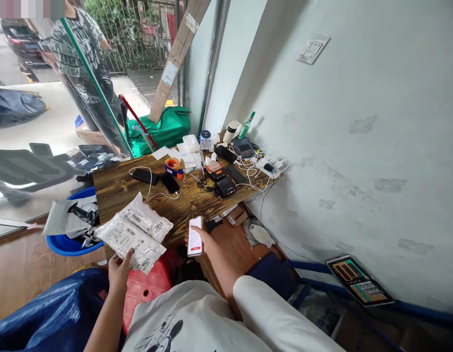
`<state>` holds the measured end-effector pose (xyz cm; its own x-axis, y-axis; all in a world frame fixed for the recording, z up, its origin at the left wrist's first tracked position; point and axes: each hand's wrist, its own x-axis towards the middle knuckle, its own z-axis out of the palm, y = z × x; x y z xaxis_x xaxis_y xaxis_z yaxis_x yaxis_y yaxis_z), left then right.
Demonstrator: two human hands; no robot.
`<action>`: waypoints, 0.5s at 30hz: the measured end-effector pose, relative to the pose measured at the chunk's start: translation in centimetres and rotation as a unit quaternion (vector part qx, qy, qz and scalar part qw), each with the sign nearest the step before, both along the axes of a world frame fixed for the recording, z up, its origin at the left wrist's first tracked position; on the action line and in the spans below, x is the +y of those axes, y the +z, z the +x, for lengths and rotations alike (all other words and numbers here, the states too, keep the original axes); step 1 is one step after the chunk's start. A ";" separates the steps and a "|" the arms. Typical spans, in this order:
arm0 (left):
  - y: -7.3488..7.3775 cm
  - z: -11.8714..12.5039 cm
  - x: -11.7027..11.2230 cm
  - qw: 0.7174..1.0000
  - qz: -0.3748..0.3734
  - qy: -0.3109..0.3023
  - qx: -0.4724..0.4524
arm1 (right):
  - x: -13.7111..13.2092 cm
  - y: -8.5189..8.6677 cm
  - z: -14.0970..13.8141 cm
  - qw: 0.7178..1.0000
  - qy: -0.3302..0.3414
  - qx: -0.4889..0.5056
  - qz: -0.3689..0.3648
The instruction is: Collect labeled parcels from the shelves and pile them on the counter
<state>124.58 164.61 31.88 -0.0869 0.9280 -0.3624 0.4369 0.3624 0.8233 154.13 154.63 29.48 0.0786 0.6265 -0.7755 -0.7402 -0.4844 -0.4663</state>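
Observation:
My left hand [119,268] is closed on the near edge of two white plastic mailing parcels [133,242], with the thumb on top. Printed labels, barcodes and large numbers show on both; they overlap above the near left part of the wooden table [114,188]. In my right hand [205,240] is a smartphone [195,247] with a lit white screen and a red bar near its bottom. The thumb lies over the screen. Beyond the hands, a black phone [169,183] and a black power bank [145,176] lie on the table with white cables.
Orange tape [172,164], small black label printers [225,187], a power strip [272,166] with tangled cables and a green bottle [247,124] crowd the table. A blue tub [70,248] stands left, a red stool [149,293] below. Outside the glass stands a person [89,58].

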 end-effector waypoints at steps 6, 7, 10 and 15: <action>2.5 2.3 -0.2 0.988 0.125 -0.014 0.087 | -0.2 1.2 -0.4 0.992 0.043 0.067 0.101; 2.9 3.1 -0.8 0.990 0.132 -0.023 0.046 | -0.5 1.2 -0.5 0.990 0.055 0.075 0.110; 3.5 6.1 -2.6 0.988 0.125 -0.036 -0.087 | -1.4 0.9 0.0 0.985 0.090 0.087 0.119; 3.2 10.8 -3.1 0.972 0.068 -0.152 -0.167 | -3.3 0.7 3.3 0.986 0.094 0.062 0.126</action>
